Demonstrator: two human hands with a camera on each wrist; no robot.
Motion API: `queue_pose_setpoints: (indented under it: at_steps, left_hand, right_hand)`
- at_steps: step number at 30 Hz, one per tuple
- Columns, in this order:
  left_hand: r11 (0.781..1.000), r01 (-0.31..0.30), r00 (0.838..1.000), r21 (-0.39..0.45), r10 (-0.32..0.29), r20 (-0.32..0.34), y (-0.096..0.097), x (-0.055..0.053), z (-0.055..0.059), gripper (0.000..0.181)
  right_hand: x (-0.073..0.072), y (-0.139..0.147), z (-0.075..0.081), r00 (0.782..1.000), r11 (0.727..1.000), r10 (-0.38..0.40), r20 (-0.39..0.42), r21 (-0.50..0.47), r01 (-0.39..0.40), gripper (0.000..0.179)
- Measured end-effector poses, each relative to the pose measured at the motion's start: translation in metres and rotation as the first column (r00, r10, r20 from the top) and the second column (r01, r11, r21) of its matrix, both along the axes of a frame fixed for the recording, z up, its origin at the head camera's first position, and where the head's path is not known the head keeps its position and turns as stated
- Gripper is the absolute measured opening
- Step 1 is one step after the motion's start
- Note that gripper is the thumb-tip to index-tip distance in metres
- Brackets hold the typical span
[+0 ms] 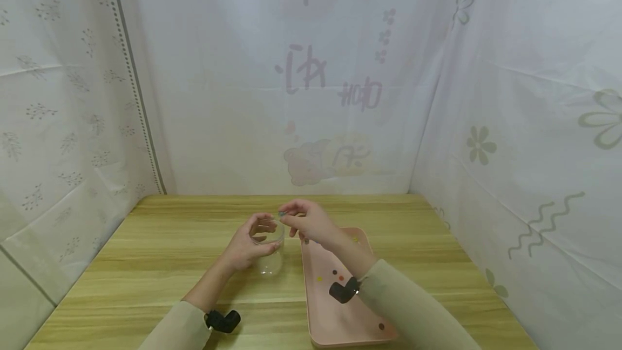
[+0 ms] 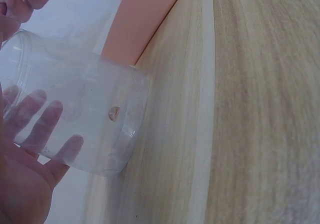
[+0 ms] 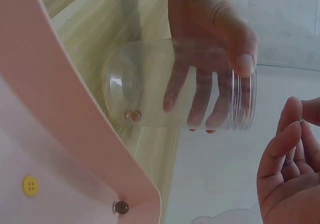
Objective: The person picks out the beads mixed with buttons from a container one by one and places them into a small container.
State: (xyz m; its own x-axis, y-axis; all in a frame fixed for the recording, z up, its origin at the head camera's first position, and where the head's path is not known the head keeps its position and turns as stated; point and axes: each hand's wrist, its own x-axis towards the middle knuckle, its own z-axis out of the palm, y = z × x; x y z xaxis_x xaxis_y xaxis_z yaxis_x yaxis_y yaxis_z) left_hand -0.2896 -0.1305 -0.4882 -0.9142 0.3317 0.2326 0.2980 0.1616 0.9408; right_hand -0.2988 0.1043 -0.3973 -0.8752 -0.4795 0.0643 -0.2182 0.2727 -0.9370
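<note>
Head view: one jar (image 1: 270,263) is gripped by left hand (image 1: 247,245) beside tray's (image 1: 322,307) left edge; one bluish bit (image 1: 282,213) pinched by right hand (image 1: 307,220).

Tbl (image 1: 170,242) (wood-grain) w/ clear jar (image 1: 270,263), pink tray (image 1: 330,315).

The tray (image 1: 324,307) is pink, one button (image 3: 30,186) yellow, the jar (image 3: 155,84) clear, the table (image 1: 165,263) streaked yellow-brown.

Dim, soft light puts faint shadow in the tray (image 1: 323,309) and small glints on the jar (image 3: 150,81).
</note>
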Motion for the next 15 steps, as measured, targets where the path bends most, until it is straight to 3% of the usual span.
queue_pose_setpoints:
  at_steps: [15]
  left_hand:
    - [1.000, 0.002, 1.000, -0.012, -0.002, -0.001, 0.000, 0.002, 0.002, 0.070]
  right_hand:
    - [-0.007, -0.014, -0.005, 1.000, 0.997, -0.022, -0.003, 0.072, 0.022, 0.032]
